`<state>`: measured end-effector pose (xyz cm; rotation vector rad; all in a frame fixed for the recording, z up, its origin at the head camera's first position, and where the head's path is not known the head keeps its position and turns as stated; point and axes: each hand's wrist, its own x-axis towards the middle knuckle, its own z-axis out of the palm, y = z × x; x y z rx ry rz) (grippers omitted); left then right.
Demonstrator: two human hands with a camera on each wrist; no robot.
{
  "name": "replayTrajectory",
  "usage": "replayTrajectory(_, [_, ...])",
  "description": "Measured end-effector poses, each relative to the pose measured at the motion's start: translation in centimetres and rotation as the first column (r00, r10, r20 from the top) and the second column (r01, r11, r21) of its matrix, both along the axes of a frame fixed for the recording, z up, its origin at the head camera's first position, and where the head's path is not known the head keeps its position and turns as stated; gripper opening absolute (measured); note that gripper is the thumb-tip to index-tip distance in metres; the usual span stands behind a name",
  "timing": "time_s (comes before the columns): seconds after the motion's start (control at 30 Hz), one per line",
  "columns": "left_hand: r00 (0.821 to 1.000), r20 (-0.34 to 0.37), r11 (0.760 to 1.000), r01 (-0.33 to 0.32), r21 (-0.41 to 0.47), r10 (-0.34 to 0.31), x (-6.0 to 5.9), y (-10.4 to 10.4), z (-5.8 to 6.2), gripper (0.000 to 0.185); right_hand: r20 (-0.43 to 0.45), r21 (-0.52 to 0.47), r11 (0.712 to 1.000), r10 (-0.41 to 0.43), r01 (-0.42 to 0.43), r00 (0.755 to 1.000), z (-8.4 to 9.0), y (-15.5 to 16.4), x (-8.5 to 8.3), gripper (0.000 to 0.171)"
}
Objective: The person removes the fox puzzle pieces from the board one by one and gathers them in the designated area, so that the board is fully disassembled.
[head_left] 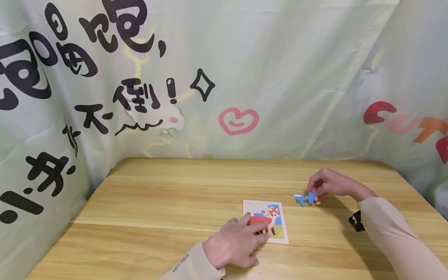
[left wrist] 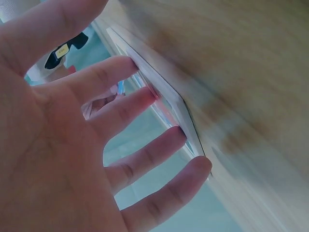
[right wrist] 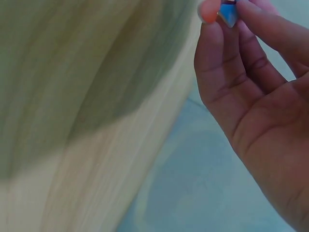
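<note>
A jigsaw puzzle board (head_left: 247, 205) with a white border and a red fox-like animal picture lies on the table. My left hand (head_left: 232, 242) rests its spread fingertips on the board's near left part, covering some of the picture. The left wrist view shows these fingers (left wrist: 159, 166) extended along the board's edge. Farther right, my right hand (head_left: 332, 183) reaches down over a few loose puzzle pieces (head_left: 300, 200). Its thumb and fingers pinch a puzzle piece (right wrist: 228, 14) with blue on it, largely hidden by the fingertips.
The wooden table (head_left: 157, 202) has its far edge against a pale printed curtain (head_left: 280, 58). A black object (head_left: 357, 221) shows beside the right sleeve (head_left: 388, 225). The right forearm casts a shadow over the table.
</note>
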<state>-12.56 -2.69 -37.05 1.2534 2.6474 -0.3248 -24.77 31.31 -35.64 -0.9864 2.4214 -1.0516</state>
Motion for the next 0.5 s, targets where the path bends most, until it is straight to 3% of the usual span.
replayTrajectory(0.5, [1.000, -0.022, 1.000, 0.001, -0.019, -0.001, 0.1, -0.1, -0.1, 0.065, 0.078, 0.055, 0.997, -0.057, 0.052, 0.995, -1.4, 0.7, -0.3, 0.016])
